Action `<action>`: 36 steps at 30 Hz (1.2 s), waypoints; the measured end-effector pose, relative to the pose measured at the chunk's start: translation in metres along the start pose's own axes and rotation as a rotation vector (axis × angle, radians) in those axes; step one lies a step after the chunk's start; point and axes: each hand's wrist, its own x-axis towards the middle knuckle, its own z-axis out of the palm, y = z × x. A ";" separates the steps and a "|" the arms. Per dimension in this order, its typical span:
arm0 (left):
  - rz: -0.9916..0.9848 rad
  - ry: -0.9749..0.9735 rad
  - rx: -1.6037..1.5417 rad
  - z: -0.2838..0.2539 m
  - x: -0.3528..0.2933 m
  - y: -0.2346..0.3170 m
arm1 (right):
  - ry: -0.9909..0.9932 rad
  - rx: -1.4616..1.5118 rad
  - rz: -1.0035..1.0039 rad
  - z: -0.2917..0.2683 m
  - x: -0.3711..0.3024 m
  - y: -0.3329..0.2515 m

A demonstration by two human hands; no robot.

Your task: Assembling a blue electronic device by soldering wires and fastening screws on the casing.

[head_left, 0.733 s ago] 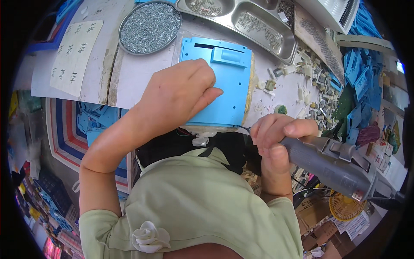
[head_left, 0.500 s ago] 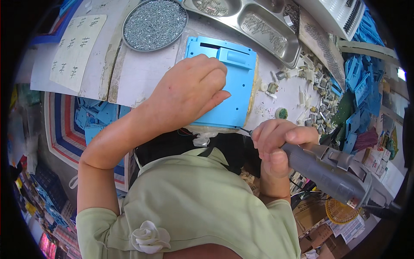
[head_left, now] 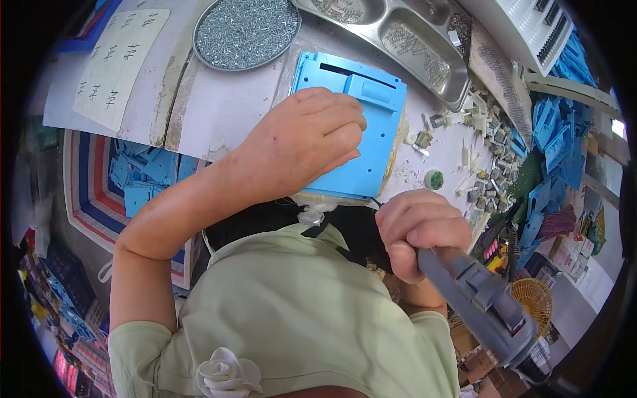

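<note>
A flat blue plastic panel [head_left: 375, 142] with a long slot, a raised block and small holes lies on a padded rest at the table's front edge. Over its left part rests my left hand [head_left: 308, 136], fingers curled and closed; whatever they hold is hidden beneath them. My right hand [head_left: 424, 222] grips a dark grey electric screwdriver [head_left: 471, 285], whose body slants down to the right. Its thin bit points at the panel's near right corner; whether the tip touches, I cannot tell.
A round dish of screws [head_left: 245, 33] stands behind the panel, next to a compartmented metal tray [head_left: 411, 46] of small parts. Small metal and white parts [head_left: 491, 159] are scattered on the right, near a round green-topped piece [head_left: 434, 179]. Blue pieces fill a striped bag [head_left: 99, 192] at left.
The screwdriver's rear end has swung downward and left, and my right hand has shifted slightly left and turned. My left hand stays over the panel, its fingers slightly repositioned. The view has shifted a little.
</note>
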 end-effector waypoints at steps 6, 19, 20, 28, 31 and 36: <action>-0.033 -0.001 -0.032 0.001 -0.001 -0.004 | 0.066 0.063 -0.082 -0.001 0.030 0.014; -0.056 0.002 -0.084 0.000 0.000 -0.004 | 0.172 0.024 0.001 -0.014 0.058 0.024; -0.045 0.004 -0.085 0.000 -0.001 -0.004 | 0.140 0.017 0.013 -0.016 0.061 0.029; -0.085 -0.006 -0.099 0.001 -0.003 -0.006 | 0.104 0.088 -0.008 -0.029 0.078 0.034; -0.077 -0.015 -0.096 0.003 -0.006 -0.004 | 0.230 0.139 -0.066 -0.043 0.098 0.050; -0.092 -0.006 -0.135 0.002 -0.003 -0.007 | 0.170 -0.045 0.042 -0.042 0.107 0.074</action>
